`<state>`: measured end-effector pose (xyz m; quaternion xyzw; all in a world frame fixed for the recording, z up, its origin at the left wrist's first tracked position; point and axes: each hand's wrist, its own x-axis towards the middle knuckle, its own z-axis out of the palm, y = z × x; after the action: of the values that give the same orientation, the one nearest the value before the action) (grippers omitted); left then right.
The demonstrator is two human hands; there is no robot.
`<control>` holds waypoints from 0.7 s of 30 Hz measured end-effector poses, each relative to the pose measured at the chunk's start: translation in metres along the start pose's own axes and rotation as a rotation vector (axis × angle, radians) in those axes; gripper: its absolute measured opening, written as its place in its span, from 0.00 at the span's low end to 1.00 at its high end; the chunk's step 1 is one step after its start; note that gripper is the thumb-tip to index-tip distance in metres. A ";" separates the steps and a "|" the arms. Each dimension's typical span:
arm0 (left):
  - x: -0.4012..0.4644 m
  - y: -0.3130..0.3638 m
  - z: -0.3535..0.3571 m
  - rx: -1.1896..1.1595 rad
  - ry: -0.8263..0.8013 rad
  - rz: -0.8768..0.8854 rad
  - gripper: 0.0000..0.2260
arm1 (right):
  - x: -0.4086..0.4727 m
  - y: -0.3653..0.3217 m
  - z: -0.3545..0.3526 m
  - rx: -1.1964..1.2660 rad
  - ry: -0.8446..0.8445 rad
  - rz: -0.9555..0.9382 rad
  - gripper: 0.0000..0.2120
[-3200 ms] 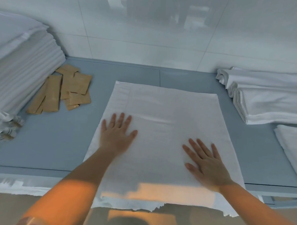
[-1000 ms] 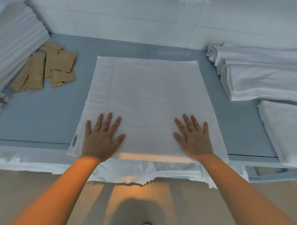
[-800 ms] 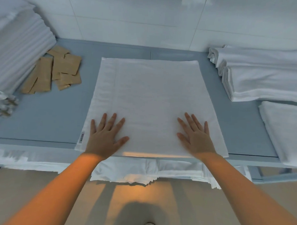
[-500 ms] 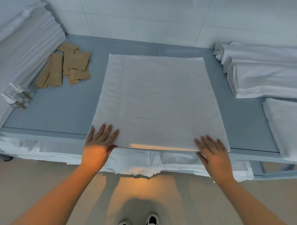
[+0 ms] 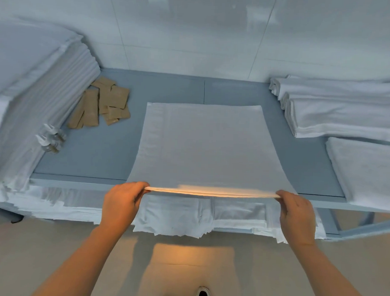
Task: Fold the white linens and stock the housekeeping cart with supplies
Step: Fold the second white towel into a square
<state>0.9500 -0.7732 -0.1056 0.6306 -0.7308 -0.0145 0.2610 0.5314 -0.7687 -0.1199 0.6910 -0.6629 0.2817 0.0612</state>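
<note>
At towel's (image 5: 208, 148) near edge, both hands

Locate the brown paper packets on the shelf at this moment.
In the head view, the brown paper packets lie at the back left of the grey shelf, between the tall linen stack and the spread towel.

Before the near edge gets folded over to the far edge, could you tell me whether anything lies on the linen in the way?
Nothing visible does. The left hand and right hand pinch the near corners of the white linen, and its top surface is bare to the far edge.
</note>
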 end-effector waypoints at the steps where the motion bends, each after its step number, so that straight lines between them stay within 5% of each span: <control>1: 0.001 0.000 -0.009 0.020 0.039 0.018 0.15 | 0.001 -0.003 -0.007 -0.013 0.045 -0.022 0.08; 7: 0.019 0.007 -0.057 0.132 0.230 0.153 0.20 | 0.021 -0.018 -0.047 -0.104 0.206 -0.144 0.13; 11: 0.026 0.004 -0.085 0.202 0.288 0.253 0.13 | 0.032 -0.025 -0.071 -0.092 0.241 -0.221 0.14; 17: 0.040 -0.007 -0.109 0.255 0.257 0.327 0.06 | 0.047 -0.031 -0.096 -0.169 0.250 -0.337 0.14; 21: 0.071 -0.010 -0.108 0.284 0.155 0.407 0.10 | 0.076 -0.023 -0.093 -0.251 0.216 -0.398 0.12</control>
<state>0.9979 -0.8082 0.0101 0.5003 -0.8151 0.1892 0.2225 0.5220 -0.7905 0.0004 0.7607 -0.5334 0.2518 0.2710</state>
